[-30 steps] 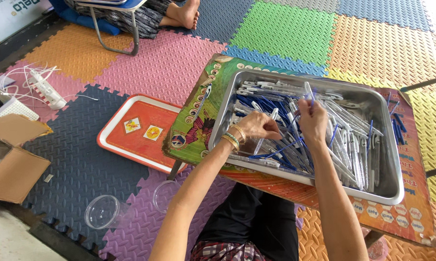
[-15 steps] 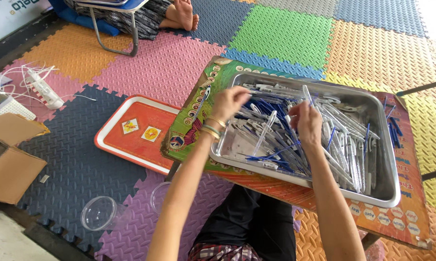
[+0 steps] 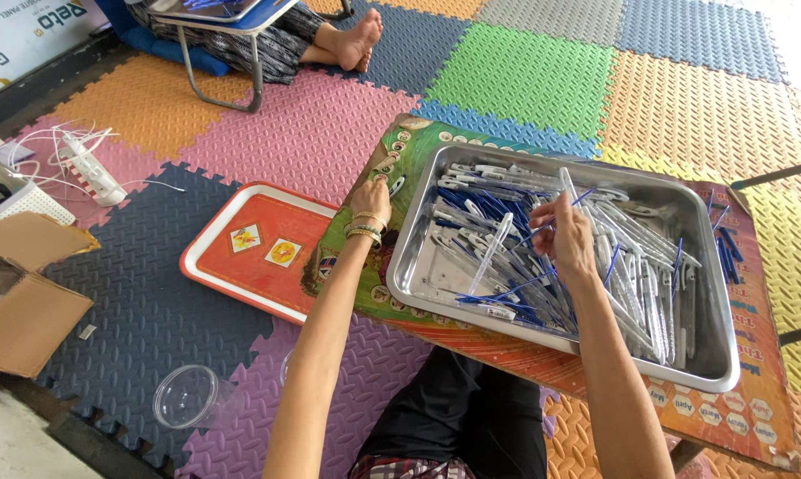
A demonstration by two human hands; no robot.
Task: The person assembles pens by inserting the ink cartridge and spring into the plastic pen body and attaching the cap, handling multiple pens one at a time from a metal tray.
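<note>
A steel tray sits on a colourful low table and holds several clear pen barrels and blue refills. My right hand is over the tray's middle, pinching a clear pen barrel upright. My left hand has left the tray and rests on the table's left edge, fingers curled around a small white pen part beside the tray's rim.
An orange serving tray with two small stickers lies left of the table. A clear plastic lid and a cardboard box lie on the foam mats. Another person's bare feet rest at the top, by a folding table leg.
My left hand has pulled out of the tray and moved left onto the table's edge. My right hand stayed over the tray, lifting a pen barrel slightly.
</note>
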